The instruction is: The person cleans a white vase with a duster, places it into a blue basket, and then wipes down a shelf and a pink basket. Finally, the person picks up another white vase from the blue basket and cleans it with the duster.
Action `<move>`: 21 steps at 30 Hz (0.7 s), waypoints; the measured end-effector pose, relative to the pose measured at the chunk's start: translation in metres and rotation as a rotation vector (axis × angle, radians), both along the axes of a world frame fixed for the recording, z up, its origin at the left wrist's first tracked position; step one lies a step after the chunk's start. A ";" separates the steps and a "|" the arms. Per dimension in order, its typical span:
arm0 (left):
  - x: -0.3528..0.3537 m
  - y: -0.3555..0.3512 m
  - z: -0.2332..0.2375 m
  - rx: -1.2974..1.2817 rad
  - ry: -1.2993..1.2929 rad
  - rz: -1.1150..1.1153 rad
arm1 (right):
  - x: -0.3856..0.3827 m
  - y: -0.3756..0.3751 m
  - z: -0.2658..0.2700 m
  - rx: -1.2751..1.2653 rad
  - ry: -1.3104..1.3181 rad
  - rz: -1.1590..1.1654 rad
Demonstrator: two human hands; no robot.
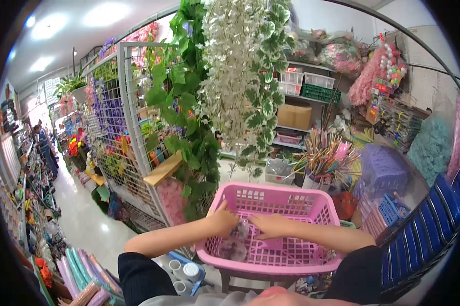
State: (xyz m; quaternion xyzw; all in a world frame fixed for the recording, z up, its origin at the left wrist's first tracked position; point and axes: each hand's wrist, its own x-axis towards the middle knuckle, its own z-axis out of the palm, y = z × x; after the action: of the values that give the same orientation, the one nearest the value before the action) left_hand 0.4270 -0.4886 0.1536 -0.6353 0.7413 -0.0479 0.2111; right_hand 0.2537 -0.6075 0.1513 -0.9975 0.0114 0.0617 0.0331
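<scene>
Small, clear, see-through object point(240, 228) sits in the left part of a pink plastic basket with lattice walls and floor point(277, 266); exact shape too blurred to tell. A second clear, rounded item point(232, 250) lies closer to the near-left corner of the basket. Left hand point(224, 221): inside the left edge, beside the small object; fingers curled, cannot tell whether clamped on it. Right hand point(268, 225): over the basket floor, pointing left, fingers extended and apart, tips near the same object. The basket rests on a dark stand point(225, 280). Outside its near-left corner: white cylindrical containers point(191, 270). Above and past the far edge: hanging garlands of white blossoms point(232, 76). Beyond the far-right corner: a bunch of thin multicoloured sticks point(324, 158); farther right, a lavender block in clear plastic point(383, 171).
</scene>
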 end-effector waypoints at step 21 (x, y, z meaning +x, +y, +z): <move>0.007 -0.025 0.044 0.066 0.442 0.121 | 0.011 -0.009 -0.010 0.456 -0.297 -0.155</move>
State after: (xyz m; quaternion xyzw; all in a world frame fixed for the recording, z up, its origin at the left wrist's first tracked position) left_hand 0.4341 -0.5136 0.1975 -0.6664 0.7313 0.1294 0.0668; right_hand 0.2649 -0.6164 0.1411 -0.9585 0.0682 -0.0870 0.2627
